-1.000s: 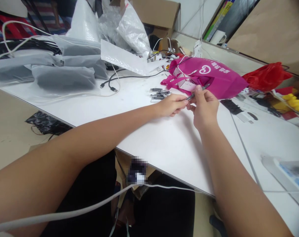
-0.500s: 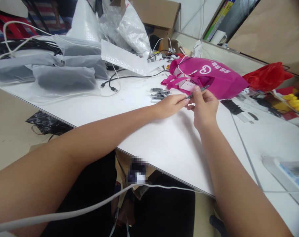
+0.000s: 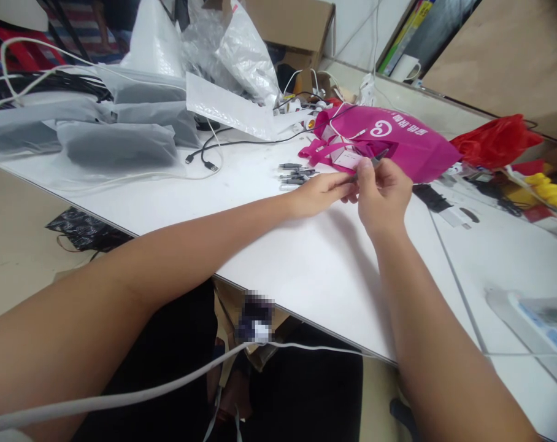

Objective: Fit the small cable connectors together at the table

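Now my right hand (image 3: 383, 191) pinches a thin grey pen part (image 3: 369, 166) just above the white surface (image 3: 306, 264), and my left hand (image 3: 322, 191) closes its fingertips on the part's near end, the two hands touching. Looks like a fitting step; next likely needs a steady twist or push. More grey pieces (image 3: 294, 175) lie just beyond my left hand, beside the pink bag (image 3: 398, 144).
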### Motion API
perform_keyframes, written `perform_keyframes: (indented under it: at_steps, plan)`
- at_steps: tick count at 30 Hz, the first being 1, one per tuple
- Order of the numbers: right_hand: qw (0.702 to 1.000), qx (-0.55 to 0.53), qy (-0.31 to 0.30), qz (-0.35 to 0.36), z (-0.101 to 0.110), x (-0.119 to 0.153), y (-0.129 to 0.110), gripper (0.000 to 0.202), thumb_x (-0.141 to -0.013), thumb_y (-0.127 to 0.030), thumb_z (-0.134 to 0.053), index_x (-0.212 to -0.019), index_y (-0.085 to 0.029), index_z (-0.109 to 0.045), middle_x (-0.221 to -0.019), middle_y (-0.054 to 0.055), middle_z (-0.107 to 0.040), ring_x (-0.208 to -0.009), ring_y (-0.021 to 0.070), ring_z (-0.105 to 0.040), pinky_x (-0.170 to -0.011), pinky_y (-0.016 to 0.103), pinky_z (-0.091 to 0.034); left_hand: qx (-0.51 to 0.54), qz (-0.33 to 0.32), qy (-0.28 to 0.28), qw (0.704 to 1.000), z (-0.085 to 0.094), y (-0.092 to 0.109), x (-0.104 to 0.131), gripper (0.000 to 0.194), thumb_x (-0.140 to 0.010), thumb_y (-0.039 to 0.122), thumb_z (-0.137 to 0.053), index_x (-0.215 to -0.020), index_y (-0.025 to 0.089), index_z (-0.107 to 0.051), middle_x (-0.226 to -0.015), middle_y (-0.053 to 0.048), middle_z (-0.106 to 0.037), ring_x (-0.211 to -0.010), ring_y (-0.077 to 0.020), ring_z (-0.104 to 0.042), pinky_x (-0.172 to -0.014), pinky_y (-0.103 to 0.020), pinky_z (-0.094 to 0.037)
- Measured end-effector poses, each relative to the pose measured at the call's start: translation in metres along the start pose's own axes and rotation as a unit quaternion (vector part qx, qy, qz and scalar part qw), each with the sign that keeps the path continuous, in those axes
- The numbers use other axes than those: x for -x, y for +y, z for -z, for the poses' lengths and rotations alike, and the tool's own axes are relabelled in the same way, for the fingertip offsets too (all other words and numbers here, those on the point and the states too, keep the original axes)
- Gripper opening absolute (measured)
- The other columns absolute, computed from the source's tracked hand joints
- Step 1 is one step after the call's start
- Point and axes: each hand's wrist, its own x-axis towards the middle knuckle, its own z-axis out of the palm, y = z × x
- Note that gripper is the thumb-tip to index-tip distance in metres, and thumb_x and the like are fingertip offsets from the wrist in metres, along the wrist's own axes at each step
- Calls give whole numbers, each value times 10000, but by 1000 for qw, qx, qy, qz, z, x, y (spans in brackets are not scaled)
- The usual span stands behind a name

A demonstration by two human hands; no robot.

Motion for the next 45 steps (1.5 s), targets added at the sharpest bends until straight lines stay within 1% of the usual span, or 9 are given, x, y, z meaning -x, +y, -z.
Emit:
perform_keyframes:
  at_steps: [6, 9, 13, 16, 20, 28, 34, 39, 45]
  plan:
    - [998, 61, -14, 6, 4, -2, 4, 616, -1078, -732, -775, -743, -282, -520, -708, -12, -592, -731, 196, -646, -715, 352, -585, 25, 46, -12, 999, -1, 1, 3, 221, -1214, 302, -627, -1064, 164, -711, -1083, -90, -774, -995, -174, -732, -1005, -405, -588]
    - [999, -8, -26, -24, 2, -3, 6, 601, -1049, -770, -810, -804, -291, -543, -719, -18, -587, -717, 206, -664, -655, 345, -574, -9, 40, -6, 999, 0, 4, 5, 228, -1217, 318, -611, -1066, 179, -710, -1033, -71, -758, -926, -161, -710, -928, -373, -580]
    - [990, -110, -18, -82, -1, -4, 2, 611, -956, -828, -871, -862, -298, -583, -766, -16, -638, -714, 209, -707, -554, 315, -560, -95, -13, 20, 995, 4, 11, 6, 316, -1209, 296, -570, -906, 218, -613, -921, -34, -694, -842, -158, -624, -844, -351, -505]
    - [979, -152, -27, -132, -2, -6, -2, 564, -958, -824, -855, -937, -294, -664, -866, 2, -713, -774, 209, -759, -553, 302, -585, -164, -41, 53, 984, 6, 16, 7, 326, -1190, 254, -553, -864, 242, -540, -864, -9, -637, -843, -171, -597, -858, -369, -476]
    - [969, -176, -44, -166, 0, -7, 0, 515, -931, -765, -934, -1002, -311, -703, -963, -6, -752, -838, 191, -778, -587, 278, -613, -213, -50, 70, 973, 8, 20, 10, 258, -1165, 234, -539, -907, 248, -550, -900, -19, -675, -907, -194, -643, -893, -389, -483]
    - [961, -180, -54, -202, 3, -8, 2, 580, -926, -668, -1010, -851, -272, -592, -833, -27, -680, -786, 152, -701, -578, 224, -586, -322, -46, 69, 943, 9, 20, 13, 240, -1172, 250, -506, -960, 237, -616, -989, -75, -765, -945, -231, -703, -917, -407, -505]
    - [960, -166, -22, -225, -7, -4, 3, 605, -969, -677, -977, -850, -278, -539, -695, -71, -551, -581, 118, -566, -470, 216, -491, -411, -18, 62, 909, 4, 29, 17, 272, -1196, 260, -501, -1082, 222, -745, -1071, -119, -828, -1048, -282, -773, -964, -421, -545]
    - [949, -171, -32, -264, -7, 0, -5, 685, -953, -808, -931, -849, -281, -505, -699, -73, -540, -540, 113, -563, -435, 215, -479, -406, -8, 72, 911, 5, 28, 16, 288, -1199, 276, -504, -1089, 221, -764, -1034, -111, -824, -1013, -282, -760, -951, -419, -541]
    - [945, -184, -46, -267, -8, 1, -8, 649, -923, -718, -974, -844, -281, -502, -747, -66, -586, -550, 104, -576, -448, 213, -482, -364, -13, 82, 928, 8, 23, 14, 266, -1181, 253, -539, -997, 232, -729, -954, -82, -782, -949, -259, -711, -925, -399, -507]
